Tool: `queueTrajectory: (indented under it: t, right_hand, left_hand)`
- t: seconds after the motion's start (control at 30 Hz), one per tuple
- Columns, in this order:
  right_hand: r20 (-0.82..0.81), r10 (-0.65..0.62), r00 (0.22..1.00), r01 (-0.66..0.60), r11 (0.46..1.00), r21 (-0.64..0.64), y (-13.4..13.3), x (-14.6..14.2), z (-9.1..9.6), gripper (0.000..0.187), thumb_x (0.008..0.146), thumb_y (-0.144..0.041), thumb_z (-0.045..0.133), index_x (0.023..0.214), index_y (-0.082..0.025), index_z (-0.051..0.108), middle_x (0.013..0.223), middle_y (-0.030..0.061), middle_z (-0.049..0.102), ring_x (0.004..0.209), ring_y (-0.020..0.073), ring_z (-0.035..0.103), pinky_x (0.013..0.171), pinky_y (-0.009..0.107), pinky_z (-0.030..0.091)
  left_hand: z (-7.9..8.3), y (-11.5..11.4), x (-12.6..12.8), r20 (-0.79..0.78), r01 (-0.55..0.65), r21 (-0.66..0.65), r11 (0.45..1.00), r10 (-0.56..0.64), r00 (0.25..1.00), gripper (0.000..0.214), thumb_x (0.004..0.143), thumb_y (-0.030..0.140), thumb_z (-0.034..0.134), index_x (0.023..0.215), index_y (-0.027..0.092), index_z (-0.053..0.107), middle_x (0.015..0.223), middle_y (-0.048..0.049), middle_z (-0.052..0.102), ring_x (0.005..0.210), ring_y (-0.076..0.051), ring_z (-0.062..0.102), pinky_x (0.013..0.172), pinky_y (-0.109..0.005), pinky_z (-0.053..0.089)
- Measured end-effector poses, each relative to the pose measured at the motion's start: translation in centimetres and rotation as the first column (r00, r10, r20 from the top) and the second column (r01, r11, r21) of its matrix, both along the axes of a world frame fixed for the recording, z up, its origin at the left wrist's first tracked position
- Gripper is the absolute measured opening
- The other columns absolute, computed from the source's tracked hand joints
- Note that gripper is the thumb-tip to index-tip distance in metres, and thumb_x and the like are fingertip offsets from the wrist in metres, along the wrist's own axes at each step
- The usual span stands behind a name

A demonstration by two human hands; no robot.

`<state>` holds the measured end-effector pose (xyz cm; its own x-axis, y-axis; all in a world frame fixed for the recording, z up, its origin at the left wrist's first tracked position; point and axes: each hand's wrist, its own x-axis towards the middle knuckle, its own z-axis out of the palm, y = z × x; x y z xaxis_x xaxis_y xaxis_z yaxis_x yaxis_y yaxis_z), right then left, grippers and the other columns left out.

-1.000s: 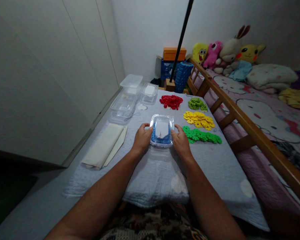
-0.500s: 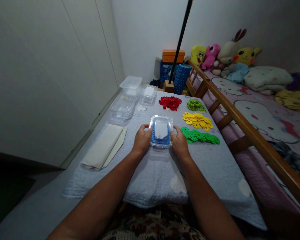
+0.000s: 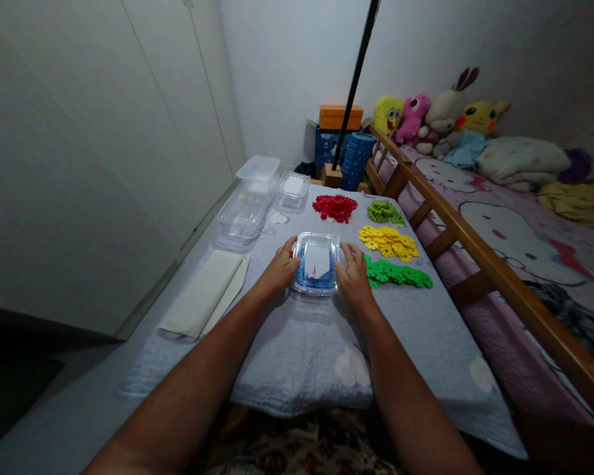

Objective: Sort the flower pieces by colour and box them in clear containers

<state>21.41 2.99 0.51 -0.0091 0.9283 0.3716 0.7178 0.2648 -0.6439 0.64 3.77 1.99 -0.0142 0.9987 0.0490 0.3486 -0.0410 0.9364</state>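
Our fingers [image 3: 294,264] gripped the clear box [image 3: 315,291], its lid [image 3: 317,237] apparently closed over blue pieces [image 3: 307,278]; four coloured piles [image 3: 389,243] lay unboxed.

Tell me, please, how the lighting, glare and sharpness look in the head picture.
Head view: dim overall, nearly black at lower left; head view: glints on the rim of the clear container; head view: individual red pieces hard to separate.

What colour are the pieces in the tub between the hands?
The pieces are blue, best seen in the head view.
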Motion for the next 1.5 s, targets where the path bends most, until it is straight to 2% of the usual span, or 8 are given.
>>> queueTrajectory:
  t: [0.07, 0.2, 0.67, 0.9, 1.1, 1.2, 1.33, 1.5]
  right_hand:
    - [0.060, 0.086, 0.995, -0.088, 0.995, 0.045, 0.4, 0.3, -0.3, 0.055, 0.093, -0.021, 0.042, 0.145, -0.013, 0.054, 0.158, 0.0210, 0.043, 0.148, 0.0319, 0.037, 0.122, 0.056, 0.029]
    - [0.066, 0.189, 0.980, -0.191, 0.981, 0.031, 0.9, 0.9, -0.9, 0.056, 0.096, -0.021, 0.038, 0.150, -0.015, 0.052, 0.161, 0.0183, 0.044, 0.150, 0.0292, 0.038, 0.125, 0.058, 0.026]
    - [0.056, 0.183, 0.982, -0.179, 0.981, -0.071, 0.8, 1.1, -0.9, 0.057, 0.099, -0.025, 0.036, 0.153, -0.013, 0.051, 0.164, 0.0167, 0.042, 0.154, 0.0277, 0.036, 0.128, 0.054, 0.026]
    - [-0.039, 0.214, 0.976, -0.216, 0.973, -0.076, 0.9, 1.3, -1.2, 0.057, 0.100, -0.029, 0.038, 0.154, -0.016, 0.050, 0.166, 0.0140, 0.040, 0.155, 0.0271, 0.034, 0.130, 0.054, 0.023]
    - [-0.189, 0.229, 0.955, -0.241, 0.969, -0.045, 1.2, 1.2, -1.5, 0.059, 0.096, -0.032, 0.045, 0.154, -0.020, 0.050, 0.165, 0.0110, 0.042, 0.154, 0.0261, 0.035, 0.131, 0.051, 0.023]
    - [-0.280, 0.187, 0.942, -0.218, 0.972, -0.083, 1.1, 1.1, -1.1, 0.064, 0.092, -0.033, 0.049, 0.155, -0.022, 0.048, 0.162, 0.0111, 0.046, 0.147, 0.0282, 0.044, 0.126, 0.052, 0.033]
    - [-0.392, 0.102, 0.914, -0.189, 0.963, -0.190, 1.1, 1.1, 0.1, 0.069, 0.083, -0.033, 0.056, 0.152, -0.026, 0.051, 0.154, 0.0115, 0.054, 0.120, 0.0284, 0.063, 0.103, 0.046, 0.054]
    - [-0.384, 0.011, 0.923, -0.099, 0.973, -0.209, 2.0, 0.9, 1.4, 0.073, 0.071, -0.031, 0.063, 0.143, -0.023, 0.057, 0.148, 0.0137, 0.055, 0.103, 0.0258, 0.064, 0.084, 0.039, 0.057]
  left_hand:
    - [-0.2, 0.2, 0.0, -0.068, 0.031, 0.055, 0.998, -0.027, 0.997, 0.068, 0.083, 0.023, 0.054, 0.150, 0.014, 0.052, 0.142, -0.0177, 0.059, 0.131, -0.029, 0.056, 0.115, -0.043, 0.041]
    - [-0.3, 0.3, 0.1, -0.189, 0.084, 0.071, 0.994, -0.069, 0.980, 0.070, 0.085, 0.025, 0.047, 0.154, 0.012, 0.047, 0.152, -0.0182, 0.054, 0.141, -0.031, 0.049, 0.120, -0.046, 0.035]
    - [2.4, -0.6, 0.1, -0.359, 0.115, -0.037, 0.993, -0.121, 0.925, 0.070, 0.089, 0.022, 0.043, 0.158, 0.011, 0.041, 0.130, -0.0153, 0.070, 0.119, -0.030, 0.066, 0.105, -0.040, 0.048]
    - [2.4, -0.3, -0.1, -0.405, 0.099, -0.047, 0.994, -0.110, 0.908, 0.069, 0.089, 0.022, 0.046, 0.157, 0.011, 0.043, 0.123, -0.0151, 0.072, 0.109, -0.029, 0.069, 0.099, -0.038, 0.050]
    - [2.4, 0.7, -0.4, -0.442, 0.079, -0.006, 0.997, -0.073, 0.894, 0.062, 0.085, 0.020, 0.053, 0.147, 0.011, 0.054, 0.124, -0.0158, 0.069, 0.109, -0.028, 0.067, 0.098, -0.037, 0.050]
    - [2.4, 1.3, -0.1, -0.473, 0.032, 0.057, 0.998, -0.001, 0.881, 0.048, 0.089, 0.024, 0.055, 0.135, 0.012, 0.061, 0.123, -0.0161, 0.069, 0.112, -0.027, 0.066, 0.098, -0.036, 0.049]
    - [2.6, 2.1, 0.4, -0.495, -0.027, 0.084, 0.996, 0.066, 0.867, 0.031, 0.096, 0.033, 0.054, 0.120, 0.017, 0.066, 0.112, -0.0134, 0.072, 0.101, -0.026, 0.068, 0.088, -0.035, 0.048]
    - [2.7, 2.9, 0.6, -0.535, -0.095, 0.062, 0.994, 0.113, 0.837, 0.020, 0.096, 0.033, 0.057, 0.109, 0.021, 0.066, 0.097, -0.0095, 0.075, 0.089, -0.025, 0.068, 0.076, -0.032, 0.044]
